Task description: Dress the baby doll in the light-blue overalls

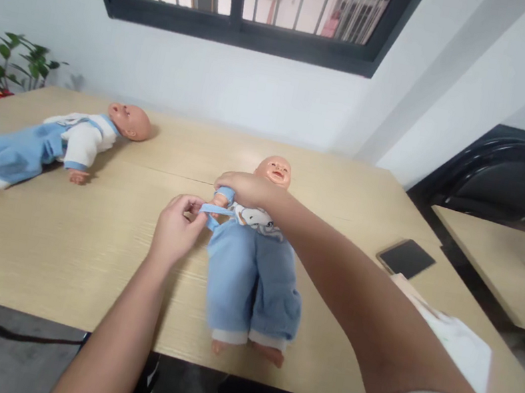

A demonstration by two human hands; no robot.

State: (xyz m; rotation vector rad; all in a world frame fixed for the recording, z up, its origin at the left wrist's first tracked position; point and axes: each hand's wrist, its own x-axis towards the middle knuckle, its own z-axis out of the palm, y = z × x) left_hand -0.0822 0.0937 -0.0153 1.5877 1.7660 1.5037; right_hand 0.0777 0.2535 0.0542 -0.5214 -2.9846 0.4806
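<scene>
A baby doll (254, 283) in light blue trousers and a white printed top lies on its back on the wooden table (128, 234), head toward the window. Pinched between the thumb and fingers of my left hand (179, 222) is a light blue fabric strap (215, 210), pulled out from the doll's side. My right hand (241, 187) reaches across the doll's chest and is closed around its sleeve (225, 194) near the blue cuff. The doll's small hand shows just below that cuff. My right forearm hides part of the doll's chest and shoulder.
Another doll (49, 138), dressed alike, lies at the table's left. To the right are a black phone (406, 258) and white printed sheet (455, 339). Black chairs (514, 176) and a second table (494, 264) stand beyond. A plant (12, 61) is behind the left end.
</scene>
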